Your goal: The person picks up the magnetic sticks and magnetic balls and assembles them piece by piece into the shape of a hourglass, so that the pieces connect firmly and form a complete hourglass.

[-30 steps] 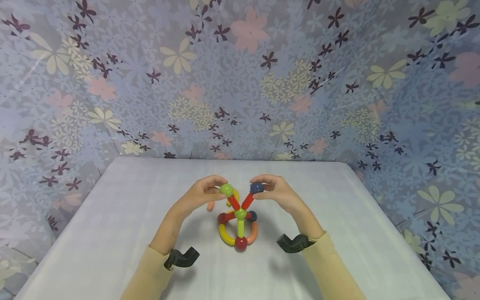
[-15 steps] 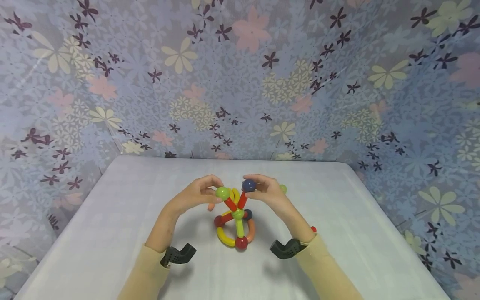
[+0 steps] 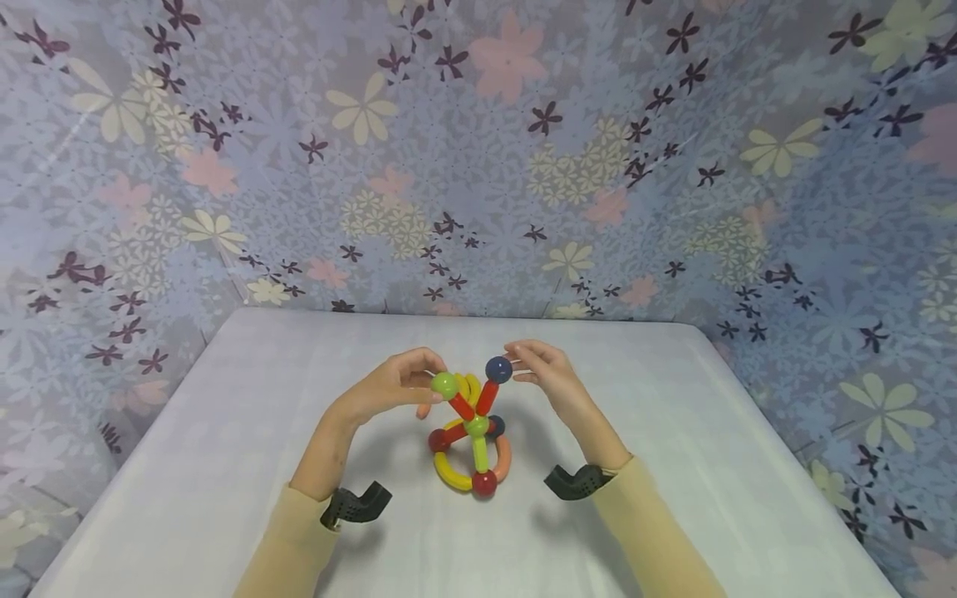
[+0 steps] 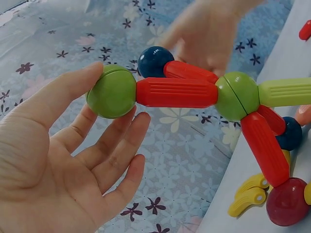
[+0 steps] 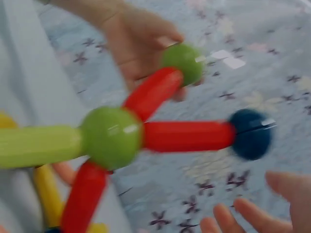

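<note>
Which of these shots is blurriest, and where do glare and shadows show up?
Right wrist is blurriest, with white glare on the raised blue ball; left wrist shows the left hand and its green ball crisp, the right hand behind blurred; head has soft shadows on the table.

Blue-grey floral sheeting [image 3: 478,158] is rising behind the pale desk [image 3: 262,399] and flanking both sides, showing pink, cream and maroon blossoms [image 3: 508,62]. Diffuse light is casting soft shadows [image 3: 557,523].
</note>
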Motion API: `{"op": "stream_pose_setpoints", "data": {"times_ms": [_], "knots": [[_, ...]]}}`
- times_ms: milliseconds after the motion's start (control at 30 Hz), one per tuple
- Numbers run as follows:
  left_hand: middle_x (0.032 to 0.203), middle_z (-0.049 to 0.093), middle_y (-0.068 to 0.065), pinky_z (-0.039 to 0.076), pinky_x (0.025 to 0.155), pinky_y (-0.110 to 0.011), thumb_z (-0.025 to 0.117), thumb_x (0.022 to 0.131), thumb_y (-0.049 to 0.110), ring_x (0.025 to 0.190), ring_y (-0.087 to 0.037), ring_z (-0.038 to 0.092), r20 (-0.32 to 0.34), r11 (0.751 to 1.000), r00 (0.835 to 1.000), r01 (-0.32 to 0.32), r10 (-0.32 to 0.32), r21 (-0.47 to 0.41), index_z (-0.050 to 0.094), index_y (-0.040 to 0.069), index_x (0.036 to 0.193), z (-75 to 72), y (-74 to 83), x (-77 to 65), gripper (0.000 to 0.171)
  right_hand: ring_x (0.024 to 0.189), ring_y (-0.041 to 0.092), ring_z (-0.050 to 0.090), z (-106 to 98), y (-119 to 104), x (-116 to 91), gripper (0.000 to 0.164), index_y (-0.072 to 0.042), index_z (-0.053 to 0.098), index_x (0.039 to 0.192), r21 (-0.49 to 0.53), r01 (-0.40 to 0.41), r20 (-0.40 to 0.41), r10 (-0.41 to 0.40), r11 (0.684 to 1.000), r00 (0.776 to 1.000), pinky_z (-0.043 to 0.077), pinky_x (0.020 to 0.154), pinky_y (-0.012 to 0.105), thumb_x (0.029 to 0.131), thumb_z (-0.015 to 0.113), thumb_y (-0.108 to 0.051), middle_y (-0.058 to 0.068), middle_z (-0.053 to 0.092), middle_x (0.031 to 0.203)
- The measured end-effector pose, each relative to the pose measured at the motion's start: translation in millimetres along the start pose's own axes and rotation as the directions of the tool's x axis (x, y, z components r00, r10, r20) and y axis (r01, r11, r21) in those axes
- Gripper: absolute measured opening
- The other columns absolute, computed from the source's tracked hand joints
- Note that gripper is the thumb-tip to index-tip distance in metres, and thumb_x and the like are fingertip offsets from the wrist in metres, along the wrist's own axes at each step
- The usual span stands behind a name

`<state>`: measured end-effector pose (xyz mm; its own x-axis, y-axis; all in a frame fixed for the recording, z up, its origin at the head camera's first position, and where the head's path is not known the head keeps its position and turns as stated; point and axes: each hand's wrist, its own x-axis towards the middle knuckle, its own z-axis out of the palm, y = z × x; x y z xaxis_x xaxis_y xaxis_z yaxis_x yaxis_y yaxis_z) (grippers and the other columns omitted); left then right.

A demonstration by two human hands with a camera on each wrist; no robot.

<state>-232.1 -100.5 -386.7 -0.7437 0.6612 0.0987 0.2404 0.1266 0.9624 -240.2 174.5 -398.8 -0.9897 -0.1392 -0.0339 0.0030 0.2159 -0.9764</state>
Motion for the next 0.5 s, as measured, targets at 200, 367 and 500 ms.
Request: {"op": "stream_pose_setpoints", "data": {"times_ms": [200,367,500], "knots": [[0.103,0.063,-0.002,0.049,0.086,-0.034,0.066,0.086,0.012,0.101,-0.018,0.064,0.0,1.0,1.0,0.008,-0.008,0.003,0.055,0.004,0.112,-0.3,1.1,3.5,0.029,0.085,0.006,0.061,21,23,25,0.029,0.005,0.063,0.112,-0.037,0.025,-0.106,-0.029,0.999,0.994,0.054,0.079,0.03,0.086,0.063,-0.008,0.015,0.068,0.108],[0.103,0.063,-0.002,0.048,0.088,-0.034,0.067,0.086,0.012,0.102,-0.017,0.064,-0.005,1.0,1.0,0.013,-0.013,0.008,0.055,0.004,0.111,-0.4,2.3,5.1,0.029,0.076,0.01,0.065,35,37,40,0.027,0.012,0.063,0.104,-0.045,0.093,-0.163,-0.099,0.995,0.982,0.049,0.067,0.02,0.079,0.067,0.001,0.02,0.071,0.089],[0.104,0.063,-0.003,0.048,0.087,-0.034,0.066,0.086,0.012,0.101,-0.018,0.063,-0.004,1.0,1.0,0.012,-0.012,0.01,0.054,0.003,0.112,-0.3,2.2,5.5,0.03,0.081,0.021,0.067,43,52,50,0.028,0.01,0.065,0.101,-0.169,0.067,-0.165,-0.095,0.983,0.982,0.05,0.073,0.022,0.076,0.07,0.0,0.023,0.07,0.092]]}}
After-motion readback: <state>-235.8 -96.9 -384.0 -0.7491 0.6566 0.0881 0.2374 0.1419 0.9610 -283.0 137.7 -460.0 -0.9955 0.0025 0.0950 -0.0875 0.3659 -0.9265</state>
